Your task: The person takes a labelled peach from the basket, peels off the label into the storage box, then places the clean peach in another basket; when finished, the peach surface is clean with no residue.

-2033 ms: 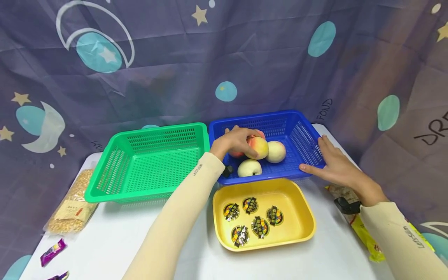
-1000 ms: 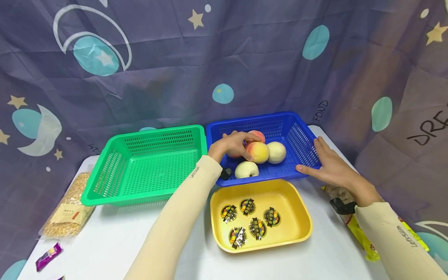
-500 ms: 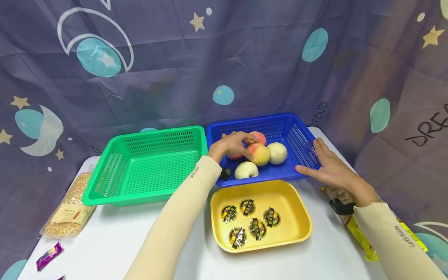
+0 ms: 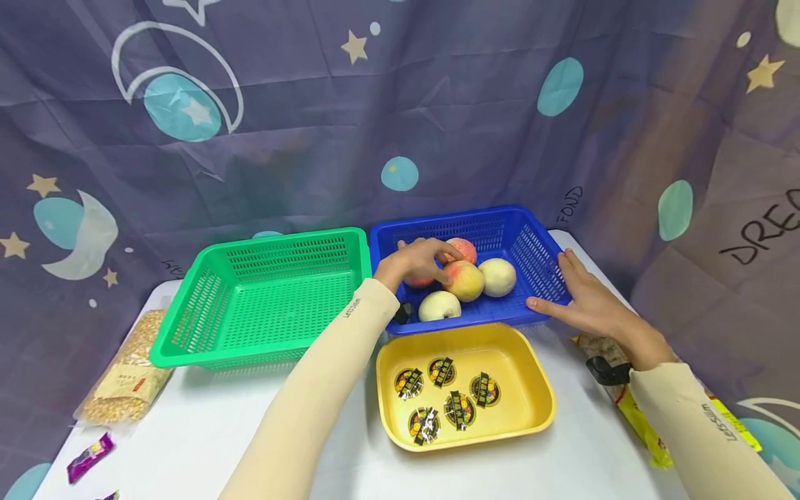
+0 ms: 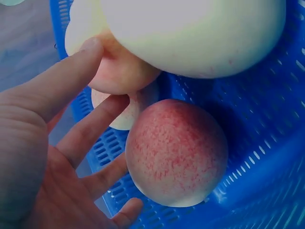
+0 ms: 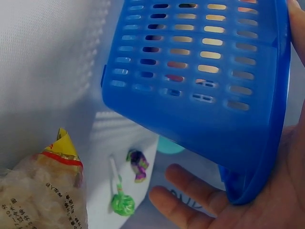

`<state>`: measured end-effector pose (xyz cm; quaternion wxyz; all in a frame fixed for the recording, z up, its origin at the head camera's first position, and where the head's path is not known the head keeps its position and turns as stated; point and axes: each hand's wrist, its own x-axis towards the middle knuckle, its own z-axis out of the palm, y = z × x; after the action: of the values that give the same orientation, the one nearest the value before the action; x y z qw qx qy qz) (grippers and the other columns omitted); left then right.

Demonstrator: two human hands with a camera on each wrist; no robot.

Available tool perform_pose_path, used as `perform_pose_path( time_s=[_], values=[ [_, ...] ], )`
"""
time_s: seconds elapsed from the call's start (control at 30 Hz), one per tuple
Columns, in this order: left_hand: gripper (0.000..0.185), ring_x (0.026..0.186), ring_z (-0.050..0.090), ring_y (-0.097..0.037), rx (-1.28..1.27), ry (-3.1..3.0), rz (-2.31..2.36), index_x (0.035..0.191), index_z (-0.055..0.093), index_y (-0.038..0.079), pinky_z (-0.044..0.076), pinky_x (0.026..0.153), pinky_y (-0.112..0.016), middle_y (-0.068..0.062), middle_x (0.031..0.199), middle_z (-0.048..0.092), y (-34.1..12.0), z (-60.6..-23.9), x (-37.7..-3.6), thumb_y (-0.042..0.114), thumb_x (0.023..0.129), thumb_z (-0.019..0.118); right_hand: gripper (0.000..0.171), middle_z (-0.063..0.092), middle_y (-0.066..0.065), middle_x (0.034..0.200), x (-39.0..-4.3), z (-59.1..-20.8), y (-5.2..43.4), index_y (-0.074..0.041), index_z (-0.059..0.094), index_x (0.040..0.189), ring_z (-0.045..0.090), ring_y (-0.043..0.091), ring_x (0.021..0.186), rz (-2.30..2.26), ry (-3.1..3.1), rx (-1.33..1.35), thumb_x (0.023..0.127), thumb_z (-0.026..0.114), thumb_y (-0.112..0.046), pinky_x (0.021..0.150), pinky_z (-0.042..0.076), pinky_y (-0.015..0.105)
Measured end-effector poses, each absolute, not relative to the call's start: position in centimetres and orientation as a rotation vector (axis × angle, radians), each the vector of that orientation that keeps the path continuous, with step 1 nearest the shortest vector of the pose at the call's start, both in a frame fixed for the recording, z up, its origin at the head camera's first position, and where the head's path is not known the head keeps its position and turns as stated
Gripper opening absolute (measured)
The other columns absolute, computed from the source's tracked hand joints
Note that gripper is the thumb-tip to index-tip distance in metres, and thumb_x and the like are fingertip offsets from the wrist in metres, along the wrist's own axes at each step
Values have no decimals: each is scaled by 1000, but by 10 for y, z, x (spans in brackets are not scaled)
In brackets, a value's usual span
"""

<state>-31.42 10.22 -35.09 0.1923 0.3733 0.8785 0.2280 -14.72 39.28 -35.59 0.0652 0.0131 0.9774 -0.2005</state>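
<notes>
In the blue basket lie several round peach-like fruits. My left hand reaches in over them, its fingers spread. Thumb and forefinger touch a yellow-and-red peach, but do not wrap round it. Right of it is a pale peach, with a reddish peach behind and a creamy white fruit in front. Another red-speckled peach sits by my other left fingertips. My right hand rests at the basket's right front corner with straight fingers, thumb on the front rim.
A green basket stands at the left, a yellow tray with round stickers in front. A bag of corn kernels and a purple-wrapped sweet lie far left. A yellow bag lies under the right forearm. A patterned curtain hangs behind.
The yellow-and-red peach, earlier grasped higher in my left hand, now sits lower among the others and shows more. My left fingers have loosened and drawn slightly left. The right hand stays at the rim.
</notes>
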Motion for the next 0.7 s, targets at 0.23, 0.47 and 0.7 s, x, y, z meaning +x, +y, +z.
perform_pose_path(
  time_s=[0.23,0.47,0.7],
  values=[
    [48,136,51,-25,1038,2424,684,140,62,29,5,121,-73,0,133,68,97,-353,-316,29,94,75,120,-19,22,168,-152,-357,386,-1,-13,160,7,58,151,-608,2951,19,92,58,-68,115,16,76],
    [52,136,55,-25,1139,2290,862,146,58,23,40,117,-50,-8,143,62,81,-331,-318,27,96,72,119,-22,23,167,-152,-355,395,0,-14,160,4,59,151,-598,2946,16,93,58,-67,113,16,78],
    [48,137,54,-18,1194,2354,921,142,61,28,43,115,-43,-1,144,62,45,-301,-307,35,96,70,116,-19,26,167,-155,-349,405,-1,-13,160,-3,63,149,-617,2930,59,93,57,-66,110,8,84]
  ],
)
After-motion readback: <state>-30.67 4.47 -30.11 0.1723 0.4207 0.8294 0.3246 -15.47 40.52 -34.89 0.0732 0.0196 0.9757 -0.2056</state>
